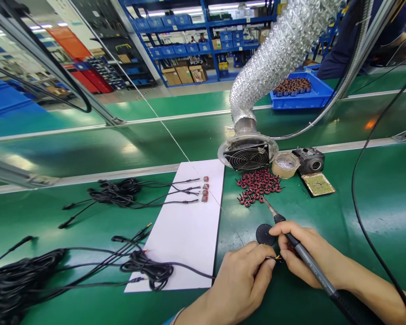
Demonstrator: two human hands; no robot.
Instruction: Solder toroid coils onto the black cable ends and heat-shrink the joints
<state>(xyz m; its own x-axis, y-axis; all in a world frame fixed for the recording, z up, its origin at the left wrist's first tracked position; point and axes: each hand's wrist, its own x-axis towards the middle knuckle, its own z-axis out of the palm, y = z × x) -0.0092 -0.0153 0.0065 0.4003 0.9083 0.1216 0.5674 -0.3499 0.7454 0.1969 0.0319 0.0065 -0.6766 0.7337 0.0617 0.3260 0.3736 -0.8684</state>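
Note:
My left hand (245, 277) is closed in a pinch on the end of a black cable (192, 270), whose thin coloured wires stick out past the fingertips. My right hand (313, 253) is wrapped round a soldering iron (304, 255), its metal tip pointing up and left towards a pile of small red-and-black wound coils (259, 185). The fingertips of both hands are close together. Just beyond them lies a round black disc (265, 234). Something small and reddish shows under the right fingers, mostly hidden.
A white board (186, 225) holds several cable ends with small parts (205, 189). Coiled black cables (20, 275) lie left. A fume extractor (248, 153) stands behind the coils, beside a solder roll (285, 164) and an iron stand (313, 162). A blue tray (304, 101) sits further back.

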